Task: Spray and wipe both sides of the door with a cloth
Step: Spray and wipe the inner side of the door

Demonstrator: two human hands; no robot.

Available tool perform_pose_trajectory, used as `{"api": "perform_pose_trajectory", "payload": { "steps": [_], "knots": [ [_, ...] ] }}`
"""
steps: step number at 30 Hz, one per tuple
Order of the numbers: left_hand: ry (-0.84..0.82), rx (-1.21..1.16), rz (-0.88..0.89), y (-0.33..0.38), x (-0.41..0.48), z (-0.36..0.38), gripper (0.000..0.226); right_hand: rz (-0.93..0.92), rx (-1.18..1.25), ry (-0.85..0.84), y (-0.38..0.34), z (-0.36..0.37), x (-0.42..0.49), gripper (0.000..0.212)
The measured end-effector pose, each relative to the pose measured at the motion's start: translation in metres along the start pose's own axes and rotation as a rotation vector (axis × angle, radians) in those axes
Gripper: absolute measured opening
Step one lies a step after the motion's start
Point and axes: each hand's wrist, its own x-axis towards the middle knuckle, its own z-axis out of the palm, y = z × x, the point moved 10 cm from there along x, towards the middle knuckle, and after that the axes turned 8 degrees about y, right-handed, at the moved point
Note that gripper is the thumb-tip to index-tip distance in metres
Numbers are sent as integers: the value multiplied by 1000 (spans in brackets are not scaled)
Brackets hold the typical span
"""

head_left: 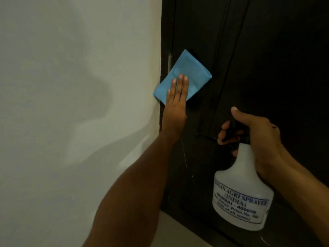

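**A:** What are the fingers [181, 88] of the left hand [175, 107] doing?

**B:** They lie straight and close together, pressed flat on a folded light-blue cloth [188, 68], pointing up the door. The palm sits below the cloth, against the wood.

**A:** And how does the cloth lie?

**B:** Flat against the dark brown panelled wooden door [267, 59], near its left edge. Its long axis runs on a slant from lower left to upper right, and its lower-left corner reaches the line where the door meets the pale grey wall [71, 86]. A small metal fitting [169, 63] shows at that edge, just beside the cloth.

**A:** The right hand [256, 132]?

**B:** It is clenched around the black spray head [236, 129] of a white translucent plastic spray bottle [243, 189], thumb over the top and fingers curled in on the left side.

**A:** Which way is the bottle pointing?

**B:** Its long axis is roughly upright, neck up and base down, in the air in front of the door's lower part, right of the cloth and apart from it. The printed label faces the camera. The head blends into the dark door, so I cannot tell where the nozzle aims.

**A:** Anything further out?

**B:** A strip of pale floor [178, 227] at the door's foot.
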Motion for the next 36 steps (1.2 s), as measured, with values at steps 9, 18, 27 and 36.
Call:
{"api": "perform_pose_trajectory", "payload": {
  "steps": [9, 18, 27, 36],
  "knots": [
    [-213, -218, -282, -50, -250, 118, 81, 76, -26, 4, 139, 9, -1, 40],
    [197, -670, -1306, -2, -204, 119, 77, -39, 31, 65, 131, -36, -7, 44],
    [95, -789, -638, 145, -167, 122, 95, -252, 118, 29, 147, -109, -37, 44],
    [105, 70, 780, 201, -278, 165, 96, -396, 127, 87, 244, -135, -47, 48]
  ]
}}
